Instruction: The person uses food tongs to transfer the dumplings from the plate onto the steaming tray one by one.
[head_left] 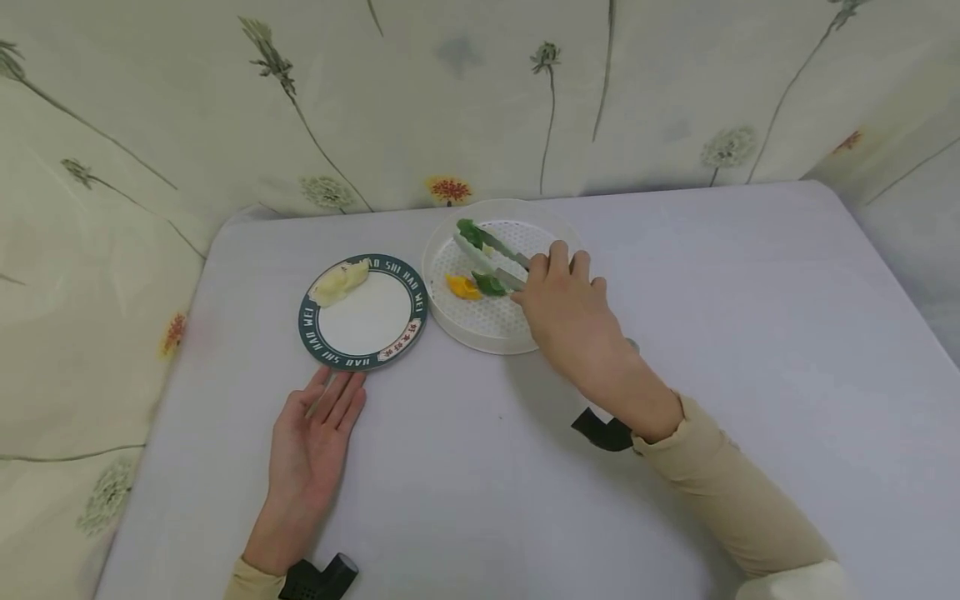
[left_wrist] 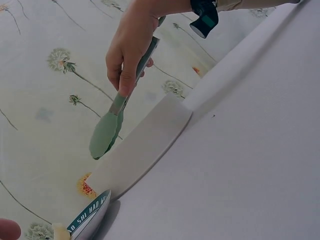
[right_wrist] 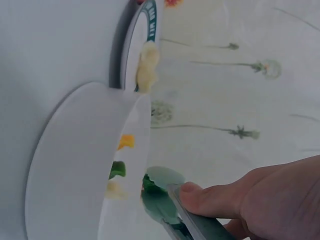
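Left hand: lay flat and open on the bench, just below the plate.
Plate: carried one pale dumpling.
Tray: held orange, green and pale dumplings.
Right hand: gripped the tongs over the tray.
Risk: smooth tong tips could let a dumpling slip out.

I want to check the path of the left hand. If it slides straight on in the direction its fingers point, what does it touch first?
Most likely the near rim of the plate: the left hand lies flat, fingertips just short of it.
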